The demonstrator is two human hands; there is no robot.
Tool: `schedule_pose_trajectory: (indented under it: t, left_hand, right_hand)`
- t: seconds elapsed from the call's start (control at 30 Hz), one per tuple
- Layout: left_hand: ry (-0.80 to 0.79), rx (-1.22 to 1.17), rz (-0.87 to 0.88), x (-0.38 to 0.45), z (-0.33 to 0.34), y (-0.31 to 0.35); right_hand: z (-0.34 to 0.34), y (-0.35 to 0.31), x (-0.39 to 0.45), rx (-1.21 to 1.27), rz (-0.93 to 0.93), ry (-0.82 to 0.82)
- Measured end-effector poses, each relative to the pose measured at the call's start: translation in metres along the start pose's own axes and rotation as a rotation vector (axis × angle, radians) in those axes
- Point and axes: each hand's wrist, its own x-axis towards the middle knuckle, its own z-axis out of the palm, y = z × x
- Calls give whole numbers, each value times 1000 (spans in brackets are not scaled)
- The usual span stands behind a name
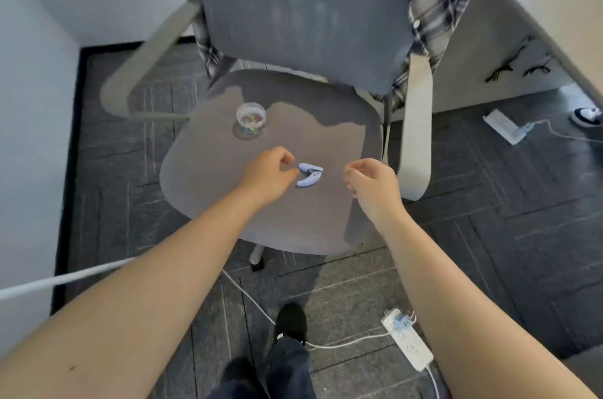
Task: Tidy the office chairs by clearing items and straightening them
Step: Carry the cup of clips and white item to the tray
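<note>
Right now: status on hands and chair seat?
Left hand fingertips at small lilac staple remover, grip unclear. Right hand loosely curled, empty. Clear round tub of paper clips and plaid shirt uncleared.

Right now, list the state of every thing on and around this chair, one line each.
Staple remover: lying on the seat, jaws apart, left hand fingertips at its hinge end.
Right hand: loosely curled, holding nothing.
Paper clip tub: upright on the seat, no lid visible, clips inside.
Plaid shirt: draped over the backrest.
Chair seat: not yet cleared.
Power strip: on the floor, one plug in.
</note>
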Motion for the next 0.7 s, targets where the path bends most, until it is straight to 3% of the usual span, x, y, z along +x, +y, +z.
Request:
schedule_pose_trajectory:
  t: [0.33,0.57,0.7]
  left_hand:
    - [-78,206,161,128,102,-74]
    - [-90,433,248,159,132,-94]
    - [46,193,147,160,115,-98]
  right_hand:
    - [63,96,93,52,65,72]
    - [76,119,118,93,54,97]
    - [82,108,122,120,78,83]
